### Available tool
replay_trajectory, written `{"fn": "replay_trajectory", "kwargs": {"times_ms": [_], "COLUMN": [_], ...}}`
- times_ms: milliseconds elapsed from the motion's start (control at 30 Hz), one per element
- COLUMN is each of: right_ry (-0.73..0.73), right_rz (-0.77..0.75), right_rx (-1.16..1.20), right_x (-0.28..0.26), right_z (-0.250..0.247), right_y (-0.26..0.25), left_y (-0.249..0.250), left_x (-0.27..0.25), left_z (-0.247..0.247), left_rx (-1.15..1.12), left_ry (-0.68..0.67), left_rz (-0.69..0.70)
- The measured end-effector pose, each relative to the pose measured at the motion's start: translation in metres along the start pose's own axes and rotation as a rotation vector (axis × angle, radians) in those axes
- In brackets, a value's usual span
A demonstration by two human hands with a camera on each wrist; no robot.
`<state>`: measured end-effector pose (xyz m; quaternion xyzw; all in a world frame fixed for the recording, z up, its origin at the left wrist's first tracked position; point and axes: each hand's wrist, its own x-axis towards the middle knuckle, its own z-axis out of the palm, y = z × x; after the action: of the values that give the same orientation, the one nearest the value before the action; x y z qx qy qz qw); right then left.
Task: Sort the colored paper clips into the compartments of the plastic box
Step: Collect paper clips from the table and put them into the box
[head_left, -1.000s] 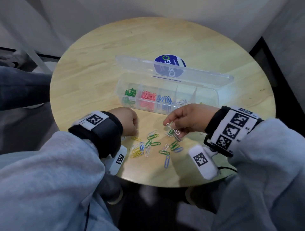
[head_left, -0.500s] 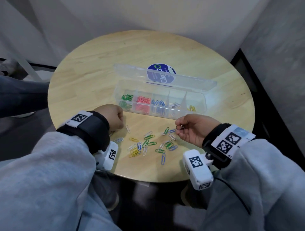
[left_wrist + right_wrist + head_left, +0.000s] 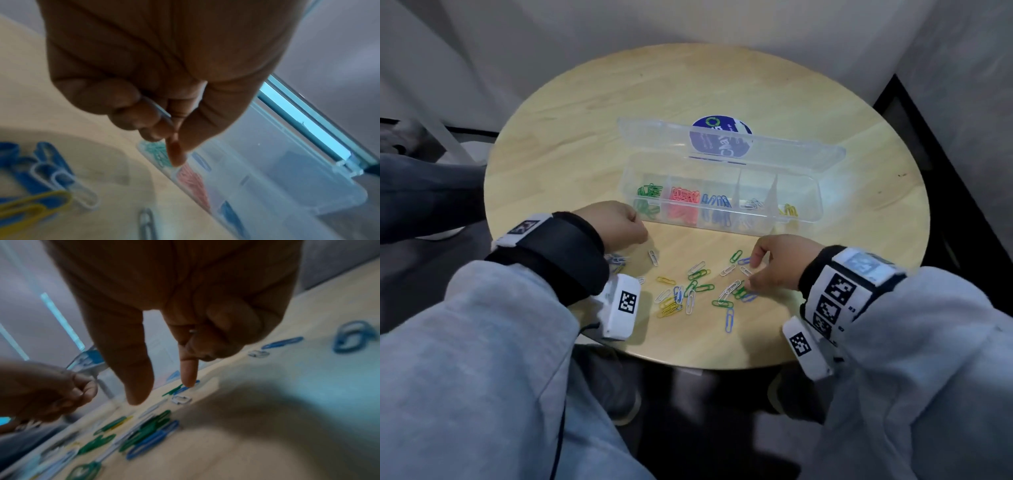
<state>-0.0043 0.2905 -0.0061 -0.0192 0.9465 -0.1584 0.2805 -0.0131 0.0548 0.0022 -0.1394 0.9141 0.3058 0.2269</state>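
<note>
Under your right hand (image 3: pixel 185 313), only the wrist view shows the forefinger touching a blue clip (image 3: pixel 186 388); left hand (image 3: pixel 619 224) fisted, contents unclear.

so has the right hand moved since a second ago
Yes: the right hand has drawn back from the plastic box toward the person, onto the loose clips.

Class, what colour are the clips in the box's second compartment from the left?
Red clips, clearest in the head view.

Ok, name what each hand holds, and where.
Left hand pinches a pale paper clip along its side, between curled fingers. Right hand: cannot tell; only a glint among curled fingers.
</note>
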Motion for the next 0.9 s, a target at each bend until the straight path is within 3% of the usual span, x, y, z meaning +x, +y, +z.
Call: {"fn": "replay_trajectory", "kwargs": {"times_ms": [233, 667, 900], "right_ry": [-0.047, -0.036, -0.102], "right_rz": [-0.206, -0.257, -0.228], "right_rx": [-0.231, -0.267, -0.284], "right_x": [0.007, 0.016, 0.019], "right_z": [0.013, 0.014, 0.014], "right_y": [-0.019, -0.019, -0.023], "left_y": [0.009, 0.012, 0.014], "left_x": [0.002, 0.003, 0.005], "left_z": [0.020, 0.019, 0.028], "left_rx": [0.355, 0.397, 0.382], "left_ry": [0.011, 0.093, 0.023], "left_rz": [-0.015, -0.038, -0.062]}}
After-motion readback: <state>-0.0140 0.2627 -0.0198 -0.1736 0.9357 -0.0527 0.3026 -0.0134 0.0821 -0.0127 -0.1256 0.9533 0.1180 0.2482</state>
